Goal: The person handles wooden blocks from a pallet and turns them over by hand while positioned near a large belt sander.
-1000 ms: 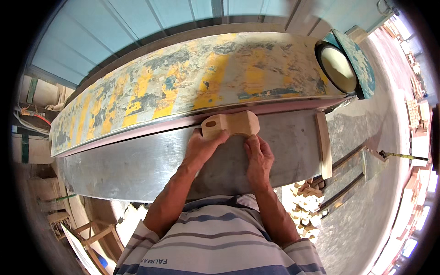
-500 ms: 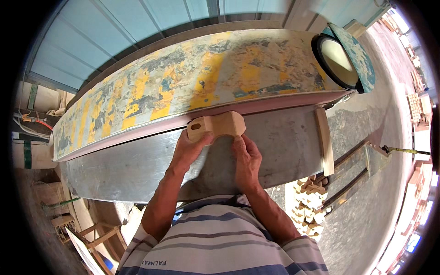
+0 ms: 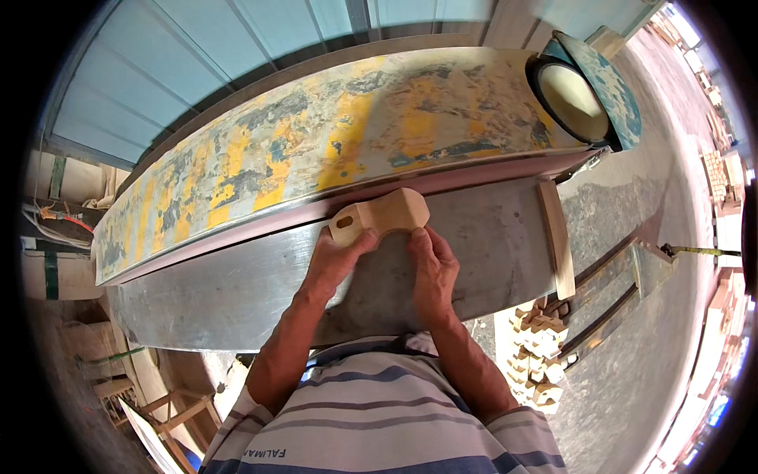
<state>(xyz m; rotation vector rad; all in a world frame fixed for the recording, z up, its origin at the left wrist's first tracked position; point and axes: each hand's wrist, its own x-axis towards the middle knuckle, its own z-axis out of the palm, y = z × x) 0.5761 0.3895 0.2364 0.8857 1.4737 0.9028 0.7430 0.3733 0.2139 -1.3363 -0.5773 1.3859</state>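
Note:
A shaped pale wooden block (image 3: 388, 212) with an oval slot at its left end and a curved notch along its near side is held between both hands. Its far side lies at the pink sanding belt (image 3: 474, 175); whether they touch I cannot tell. My left hand (image 3: 335, 257) grips the slotted end, thumb on top and fingers partly hidden. My right hand (image 3: 433, 265) pinches the near right corner between thumb and fingers. Beneath the block lies the grey metal table (image 3: 497, 245) of the belt sander.
Worn yellow-and-grey sander housing (image 3: 339, 126) runs along the far side, with a round drum (image 3: 572, 101) at its right end. A wooden strip (image 3: 557, 237) edges the table's right side. Several similar wooden pieces (image 3: 538, 347) are stacked at the lower right. A wooden frame (image 3: 178, 419) stands lower left.
The wooden block and both hands have shifted slightly to the right along the belt. The grip looks the same, and the view has moved a little.

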